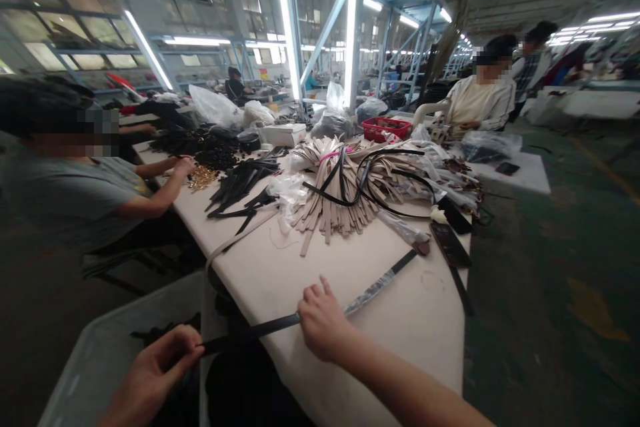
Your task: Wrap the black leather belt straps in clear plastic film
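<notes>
A long black strap (pixel 265 328) runs from my left hand, over the near edge of the table, to the right across the tabletop. My left hand (pixel 163 367) pinches its near end between thumb and fingers, above a plastic bin. Over the table edge, my right hand (pixel 323 320) is closed on the strap with curled fingers, one finger partly raised. Its grip on the underside is hidden. Beyond that hand, clear plastic film (pixel 370 292) wraps a stretch of the strap, and the bare black far end lies on the table.
The table (pixel 320 273) carries a heap of beige strips (pixel 345 207), loose black straps (pixel 360 180), black pieces (pixel 243 180), a red basket (pixel 385 128) and a phone (pixel 450 245). A translucent bin (pixel 85 347) stands lower left. Co-workers sit at left and right.
</notes>
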`<state>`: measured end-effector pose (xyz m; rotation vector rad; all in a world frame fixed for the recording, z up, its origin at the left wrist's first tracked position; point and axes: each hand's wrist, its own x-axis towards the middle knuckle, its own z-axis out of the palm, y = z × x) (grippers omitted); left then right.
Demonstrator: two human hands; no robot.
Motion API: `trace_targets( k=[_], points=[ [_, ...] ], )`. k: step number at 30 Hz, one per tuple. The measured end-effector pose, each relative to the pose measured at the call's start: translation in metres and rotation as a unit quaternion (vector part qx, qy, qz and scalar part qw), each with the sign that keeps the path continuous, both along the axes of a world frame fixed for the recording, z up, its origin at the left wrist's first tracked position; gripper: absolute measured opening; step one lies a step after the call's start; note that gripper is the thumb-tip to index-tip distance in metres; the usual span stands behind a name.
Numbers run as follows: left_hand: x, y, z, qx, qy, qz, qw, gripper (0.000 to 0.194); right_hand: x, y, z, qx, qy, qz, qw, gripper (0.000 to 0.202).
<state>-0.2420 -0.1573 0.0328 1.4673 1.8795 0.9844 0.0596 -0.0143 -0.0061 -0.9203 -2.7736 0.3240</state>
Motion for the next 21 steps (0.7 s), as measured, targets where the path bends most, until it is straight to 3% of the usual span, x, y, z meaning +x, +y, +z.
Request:
trace_targets(
  k=[4,8,10,12,13,15,17,19,21],
  points=[
    [-0.038,0.008,-0.002,0.025,0.002,0.031,0.999,0.031,0.076,0.04,0.005,-0.019,-0.056,-0.093,0.994,0.022],
    [-0.064,0.049,-0.009,-0.02,0.014,0.048,0.999,0.036,0.14,0.06,0.006,-0.068,-0.08,-0.147,0.984,0.019],
    [-0.07,0.076,-0.013,-0.025,0.073,0.076,0.994,0.038,0.169,0.064,0.001,-0.086,-0.092,-0.181,0.975,0.016],
    [-0.054,0.102,-0.015,-0.015,0.172,0.116,0.978,0.036,0.193,0.065,-0.005,-0.093,-0.104,-0.218,0.966,0.017],
    [-0.034,0.113,-0.016,0.001,0.223,0.127,0.967,0.033,0.201,0.064,-0.009,-0.096,-0.108,-0.236,0.961,0.018],
    [0.031,0.13,-0.018,0.093,0.301,0.119,0.942,0.034,0.209,0.061,-0.014,-0.098,-0.111,-0.261,0.954,0.019],
    [0.121,0.141,-0.023,0.161,0.309,-0.025,0.937,0.041,0.205,0.056,-0.016,-0.099,-0.102,-0.273,0.952,0.023],
    [0.213,0.149,-0.03,0.169,0.313,-0.192,0.915,0.053,0.195,0.052,-0.014,-0.102,-0.081,-0.278,0.952,0.031],
    [0.284,0.161,-0.039,0.148,0.33,-0.28,0.889,0.055,0.187,0.05,-0.011,-0.106,-0.055,-0.28,0.953,0.036]
  ],
)
